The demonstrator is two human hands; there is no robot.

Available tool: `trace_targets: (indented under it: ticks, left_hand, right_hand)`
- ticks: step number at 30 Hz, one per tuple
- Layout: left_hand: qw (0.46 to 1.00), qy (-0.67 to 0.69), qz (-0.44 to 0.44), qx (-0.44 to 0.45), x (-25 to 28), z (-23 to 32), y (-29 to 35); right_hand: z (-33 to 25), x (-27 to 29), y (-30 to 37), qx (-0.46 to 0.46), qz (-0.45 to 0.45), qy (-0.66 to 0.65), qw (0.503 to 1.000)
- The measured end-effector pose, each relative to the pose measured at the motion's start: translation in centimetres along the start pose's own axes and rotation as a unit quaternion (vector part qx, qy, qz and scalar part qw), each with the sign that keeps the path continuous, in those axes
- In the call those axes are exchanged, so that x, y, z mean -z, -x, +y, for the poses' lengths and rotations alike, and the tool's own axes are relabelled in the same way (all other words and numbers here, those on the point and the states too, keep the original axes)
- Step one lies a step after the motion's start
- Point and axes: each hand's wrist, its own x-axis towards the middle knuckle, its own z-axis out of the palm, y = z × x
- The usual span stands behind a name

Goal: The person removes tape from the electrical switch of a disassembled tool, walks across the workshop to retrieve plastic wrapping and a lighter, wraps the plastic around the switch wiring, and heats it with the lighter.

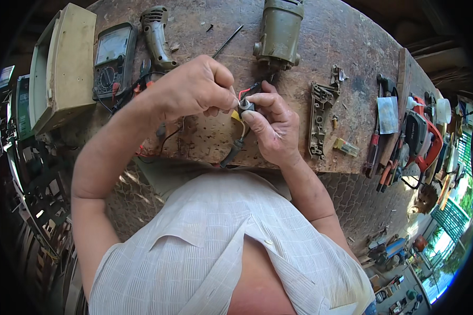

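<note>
Over the front of the workbench my right hand (274, 122) grips a small grey electrical part with a round top (245, 105) between thumb and fingers. A red wire (243, 93) runs from it toward the olive motor housing (279, 31), which stands just beyond. Below the part hangs a cord with a black sleeve (233, 152). My left hand (205, 89) is pinched closed right beside the part's top; whatever its fingertips hold is too small or hidden to make out. A slim dark rod (228, 41) lies beyond my left hand.
An analog multimeter (113, 55), a beige box (71, 63) and a grey tool handle (157, 39) stand at the left. Right of my hands lie an open handle shell (320, 118) and a small clear-yellow case (347, 147). Farther right are screwdrivers (373, 149) and a red-black power tool (424, 137).
</note>
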Motion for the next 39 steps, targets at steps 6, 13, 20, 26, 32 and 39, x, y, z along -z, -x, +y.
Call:
trace_targets:
  ticks: [6, 13, 20, 26, 32, 39]
  left_hand:
    - [0.985, -0.138, -0.097, 0.023, 2.2, 2.0, -2.2]
    - [0.914, -0.367, -0.164, -0.057, 1.5, 5.5, -4.3]
    - [0.873, -0.445, -0.129, -0.153, 0.4, 5.1, -3.8]
    - [0.768, -0.586, -0.015, -0.258, -3.8, 3.5, -0.2]
    - [0.763, -0.544, 0.157, -0.311, -7.0, -0.8, 3.0]
    - [0.818, -0.301, 0.370, -0.323, -9.8, -4.4, 2.9]
  right_hand:
    - [-1.1, -0.1, -0.4, 0.017, -0.017, 0.083, 0.996]
    - [-0.4, -0.3, -0.8, 0.102, 0.000, 0.142, 0.985]
    - [-0.5, -0.9, -0.8, 0.147, 0.018, 0.208, 0.967]
    - [-0.5, -1.2, -0.6, 0.155, 0.047, 0.283, 0.945]
    - [-0.2, -2.3, -0.4, 0.183, 0.117, 0.262, 0.940]
    - [0.2, -2.5, -0.2, 0.197, 0.116, 0.250, 0.941]
